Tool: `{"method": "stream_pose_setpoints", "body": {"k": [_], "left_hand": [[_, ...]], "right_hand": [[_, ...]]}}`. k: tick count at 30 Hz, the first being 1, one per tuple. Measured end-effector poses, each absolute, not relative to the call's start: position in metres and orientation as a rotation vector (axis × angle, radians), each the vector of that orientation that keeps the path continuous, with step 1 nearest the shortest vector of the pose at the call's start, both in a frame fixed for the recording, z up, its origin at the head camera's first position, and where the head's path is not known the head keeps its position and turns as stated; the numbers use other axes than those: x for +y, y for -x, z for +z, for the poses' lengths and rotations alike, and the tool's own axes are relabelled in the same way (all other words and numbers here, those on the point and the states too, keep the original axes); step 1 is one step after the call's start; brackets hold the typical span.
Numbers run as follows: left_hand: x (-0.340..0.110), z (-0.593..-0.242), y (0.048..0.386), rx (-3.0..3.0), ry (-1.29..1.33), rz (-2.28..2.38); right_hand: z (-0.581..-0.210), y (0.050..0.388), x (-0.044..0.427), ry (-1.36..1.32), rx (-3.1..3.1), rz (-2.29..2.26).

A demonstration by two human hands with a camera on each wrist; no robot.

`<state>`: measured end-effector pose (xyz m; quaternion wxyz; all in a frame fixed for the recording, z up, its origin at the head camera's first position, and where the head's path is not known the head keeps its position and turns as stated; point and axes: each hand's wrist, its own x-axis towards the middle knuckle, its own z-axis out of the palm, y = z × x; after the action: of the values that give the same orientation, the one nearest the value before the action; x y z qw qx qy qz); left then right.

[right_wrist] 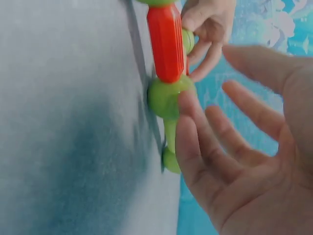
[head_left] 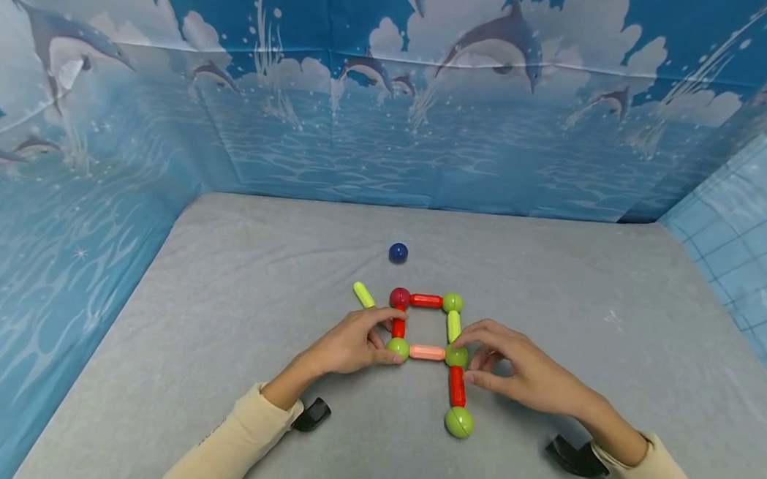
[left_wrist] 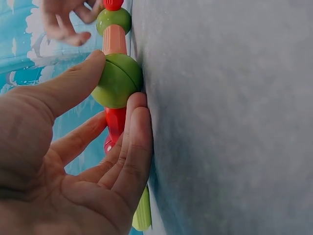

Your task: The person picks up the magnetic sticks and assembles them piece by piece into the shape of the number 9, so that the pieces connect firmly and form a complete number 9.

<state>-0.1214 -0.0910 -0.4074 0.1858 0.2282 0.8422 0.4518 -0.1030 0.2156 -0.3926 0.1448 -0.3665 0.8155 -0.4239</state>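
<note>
A square of rods and balls lies on the grey cloth. Its corners are a dark red ball (head_left: 400, 298) and green balls, joined by red rods (head_left: 426, 301), a yellow-green rod (head_left: 453, 327) and a salmon rod (head_left: 427, 353). From its front right ball (head_left: 456, 356), another red rod (head_left: 456, 386) runs toward me to a green end ball (head_left: 459, 422). My left hand (head_left: 349, 342) holds the front left green ball (left_wrist: 117, 81) between thumb and fingers, beside the left red rod. Around the front right ball, my right hand (head_left: 522, 371) has its fingers loosely bent and spread, gripping nothing.
A dark blue ball (head_left: 398, 253) lies alone behind the square. One loose yellow-green rod (head_left: 363, 295) rests left of the dark red ball, near my left fingers. Dolphin-print curtains (head_left: 337, 141) stand behind and along the left side of the grey cloth (head_left: 276, 262).
</note>
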Motion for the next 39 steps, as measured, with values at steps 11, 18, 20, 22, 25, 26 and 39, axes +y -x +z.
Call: {"method": "stream_pose_setpoints", "body": {"k": [11,18,20,22,25,26,39], "left_hand": [[-0.089,-0.411,0.122,2.351,-0.602,1.248],[-0.093,-0.404,0.125,2.316,-0.650,1.238],[-0.097,-0.399,0.126,2.333,-0.688,1.215],[-0.103,-0.393,0.127,2.398,-0.742,1.174],[-0.112,-0.386,0.130,2.570,-0.802,1.080],[-0.115,-0.386,0.132,2.632,-0.814,1.048],[-0.137,-0.407,0.169,2.740,-0.787,0.944]], "right_hand": [[-0.408,0.122,0.214,0.763,2.306,-1.232],[-0.412,0.125,0.212,0.739,2.303,-1.212],[-0.412,0.125,0.212,0.739,2.311,-1.211],[-0.412,0.126,0.212,0.734,2.315,-1.210],[-0.413,0.126,0.212,0.732,2.307,-1.210],[-0.413,0.126,0.212,0.732,2.305,-1.210],[-0.418,0.125,0.210,0.735,2.262,-1.230]]}}
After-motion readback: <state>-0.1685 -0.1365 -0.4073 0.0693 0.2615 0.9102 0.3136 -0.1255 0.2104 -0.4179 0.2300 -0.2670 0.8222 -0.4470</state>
